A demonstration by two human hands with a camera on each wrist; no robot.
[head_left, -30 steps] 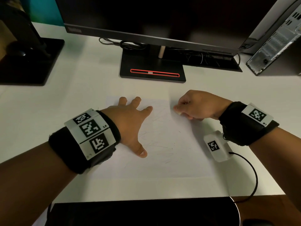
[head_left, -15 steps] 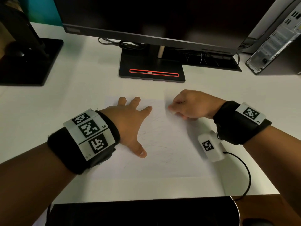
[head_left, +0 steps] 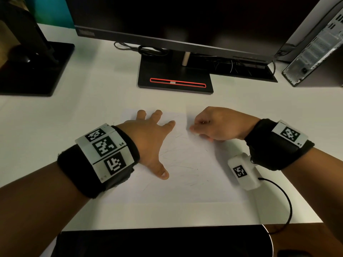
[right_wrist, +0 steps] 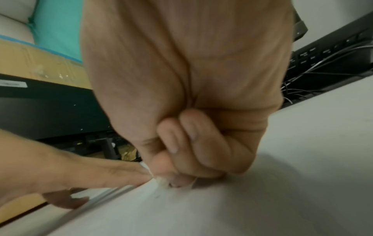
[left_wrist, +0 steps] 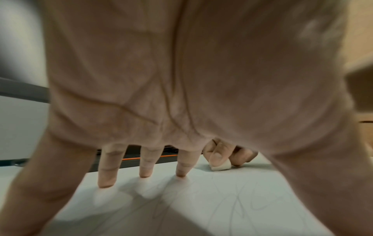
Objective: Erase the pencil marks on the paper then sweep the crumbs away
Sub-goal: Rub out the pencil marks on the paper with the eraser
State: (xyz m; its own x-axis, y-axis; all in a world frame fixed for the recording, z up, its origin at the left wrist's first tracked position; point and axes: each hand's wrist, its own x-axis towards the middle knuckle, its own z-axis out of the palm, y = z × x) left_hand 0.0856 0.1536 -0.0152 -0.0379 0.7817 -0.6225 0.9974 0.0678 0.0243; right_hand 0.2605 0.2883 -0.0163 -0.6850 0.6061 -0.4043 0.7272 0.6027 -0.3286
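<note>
A white sheet of paper [head_left: 185,186] with faint pencil scribbles [head_left: 178,154] lies on the white desk [head_left: 55,117]. My left hand [head_left: 150,138] lies flat on the sheet's left part, fingers spread and straight, pressing it down. My right hand [head_left: 213,125] is curled at the paper's upper right and pinches a small white eraser [left_wrist: 221,166] against the sheet. In the left wrist view the scribbles [left_wrist: 238,204] run under my palm. The right wrist view shows the curled fingers [right_wrist: 181,143] with the eraser's tip [right_wrist: 161,182] on the paper.
A black monitor stand [head_left: 175,76] with a red stripe sits behind the paper. Another black stand base [head_left: 33,71] is at far left, a computer case [head_left: 315,45] at far right. Cables [head_left: 141,49] lie behind the stand. The desk's front edge [head_left: 167,228] is close.
My right hand with the eraser has slid leftward across the top of the paper, toward my left hand. My left hand has stayed in place.
</note>
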